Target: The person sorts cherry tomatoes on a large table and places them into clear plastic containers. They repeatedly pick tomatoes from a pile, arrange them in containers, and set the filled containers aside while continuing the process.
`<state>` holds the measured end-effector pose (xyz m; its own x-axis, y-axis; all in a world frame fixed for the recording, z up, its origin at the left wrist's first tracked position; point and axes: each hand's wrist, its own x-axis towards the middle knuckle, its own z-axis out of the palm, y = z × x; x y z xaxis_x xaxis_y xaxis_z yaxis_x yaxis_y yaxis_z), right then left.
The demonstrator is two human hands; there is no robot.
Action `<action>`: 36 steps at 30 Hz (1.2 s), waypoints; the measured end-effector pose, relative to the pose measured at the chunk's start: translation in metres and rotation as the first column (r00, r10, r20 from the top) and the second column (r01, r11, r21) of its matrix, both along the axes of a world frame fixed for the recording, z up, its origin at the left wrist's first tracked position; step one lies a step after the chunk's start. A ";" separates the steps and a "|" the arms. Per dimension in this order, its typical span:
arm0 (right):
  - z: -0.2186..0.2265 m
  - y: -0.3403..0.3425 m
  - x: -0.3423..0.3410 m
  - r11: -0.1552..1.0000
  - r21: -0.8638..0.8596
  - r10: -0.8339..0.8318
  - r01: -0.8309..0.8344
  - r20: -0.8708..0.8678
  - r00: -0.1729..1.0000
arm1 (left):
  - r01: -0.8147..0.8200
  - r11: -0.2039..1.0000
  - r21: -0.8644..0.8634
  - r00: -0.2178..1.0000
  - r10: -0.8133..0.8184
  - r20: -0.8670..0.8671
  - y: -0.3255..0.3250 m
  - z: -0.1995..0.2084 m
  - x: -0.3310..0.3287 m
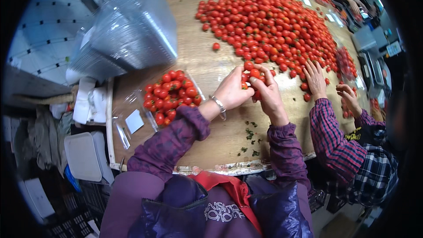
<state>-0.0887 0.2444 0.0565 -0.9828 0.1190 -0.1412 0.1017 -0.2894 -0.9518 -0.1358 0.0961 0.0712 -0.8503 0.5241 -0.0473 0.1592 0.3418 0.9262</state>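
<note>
Held tomatoes [254,74]: a small cluster of red cherry tomatoes is cupped between two bare hands, raised over the middle of a wooden table [216,150].
Left hand [233,89]: reached in from the left, with a metal bracelet [219,105] worn at the wrist; tomatoes are pinched between thumb and forefinger, while the other fingers are mostly hidden and their pose cannot be told.
Right hand [269,97]: fingers are curled round the cluster from the right, with the thumb laid over the top of it; whether any single fruit is squeezed cannot be told.
Clear container [155,123]: set on the table just left of the hands, heaped with red tomatoes [172,92].
Loose heap [269,22]: a great spread of tomatoes is piled beyond the hands, toward the upper right.
Green scraps [250,134]: small leafy bits are scattered on the wood below the hands.
Grip, as judged: a light cupped hold seems best, since ripe skins could be split by a hard pinch and round fruit could be lost through a loose one.
Turning, as judged: each tomato is best rolled by the fingertips, so that all sides are shown and soft spots are noticed.
</note>
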 end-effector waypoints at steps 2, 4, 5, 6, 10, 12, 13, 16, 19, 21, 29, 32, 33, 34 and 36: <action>0.006 -0.033 -0.001 0.996 -0.033 0.087 -0.088 -0.024 0.996 | -0.035 0.999 0.034 0.997 0.037 -0.065 -0.040 0.006 0.008; 0.016 -0.068 -0.002 0.985 -0.042 0.166 -0.167 -0.029 0.986 | -0.068 0.987 0.144 0.997 0.062 0.044 -0.081 0.015 0.015; 0.022 -0.080 -0.003 0.977 -0.026 0.211 -0.212 -0.027 0.977 | -0.091 0.984 0.154 0.995 0.082 0.063 -0.098 0.026 0.019; 0.029 -0.095 -0.005 0.963 -0.017 0.270 -0.270 -0.028 0.963 | -0.128 0.979 0.158 0.990 0.117 0.080 -0.117 0.039 0.025; 0.036 -0.140 -0.017 0.942 0.133 0.325 -0.308 -0.132 0.936 | -0.191 0.958 0.214 0.961 0.138 0.240 -0.166 0.045 0.023; 0.035 -0.150 -0.022 0.909 0.226 0.385 -0.350 -0.135 0.913 | -0.253 0.946 0.201 0.929 0.179 0.324 -0.183 0.044 0.023; 0.032 -0.152 -0.024 0.880 0.348 0.406 -0.324 -0.193 0.893 | -0.296 0.933 0.205 0.922 0.224 0.315 -0.189 0.042 0.022; 0.029 -0.156 -0.028 0.749 0.632 0.484 -0.201 -0.314 0.816 | -0.302 0.944 0.133 0.928 0.258 0.270 -0.201 0.046 0.019; 0.022 -0.162 -0.029 0.678 0.720 0.504 -0.148 -0.308 0.807 | -0.345 0.934 0.097 0.928 0.324 0.184 -0.207 0.023 0.008; 0.021 -0.164 -0.031 0.659 0.735 0.508 -0.160 -0.278 0.815 | -0.399 0.906 0.143 0.916 0.401 0.020 -0.206 0.008 0.001; 0.029 -0.151 -0.043 0.703 0.695 0.349 -0.153 -0.150 0.925 | -0.572 0.785 0.240 0.819 0.566 0.101 -0.224 0.005 0.009; 0.025 -0.159 -0.037 0.586 0.803 0.406 -0.109 -0.174 0.897 | -0.506 0.829 0.239 0.850 0.526 -0.022 -0.226 -0.011 0.022; 0.025 -0.165 -0.030 0.548 0.833 0.442 -0.071 -0.217 0.870 | -0.482 0.853 0.203 0.864 0.500 -0.051 -0.223 -0.011 0.030; 0.024 -0.171 -0.023 0.511 0.859 0.478 -0.029 -0.256 0.840 | -0.456 0.874 0.166 0.878 0.473 -0.078 -0.221 -0.010 0.037; 0.019 -0.179 -0.013 0.454 0.891 0.507 0.018 -0.274 0.817 | -0.361 0.931 0.047 0.834 0.345 -0.430 -0.218 -0.004 0.047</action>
